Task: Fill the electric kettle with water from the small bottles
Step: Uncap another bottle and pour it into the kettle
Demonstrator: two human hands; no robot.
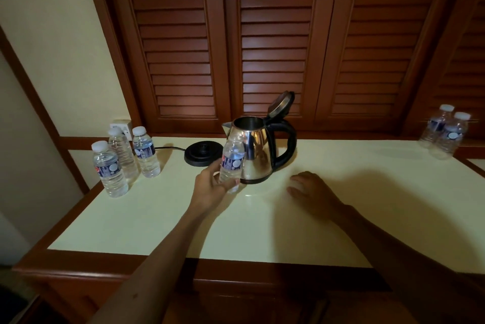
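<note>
A: Your left hand (210, 187) has its grip closed round the bottle (232, 163), upright, low on the table (262, 232). Your right hand (312, 190) rests flat, holding nothing.

B: And the kettle (256, 150)?

A: Just beyond and right of the bottle, lid (280, 103) up, mouth above your grip. Whether the bottle is capped, I cannot tell.

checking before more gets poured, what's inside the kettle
The kettle has its lid flipped up, and only the dark upper inside wall shows. Its rim hides the bottom, so any water level cannot be seen. The left hand grips a bottle in front.
</note>
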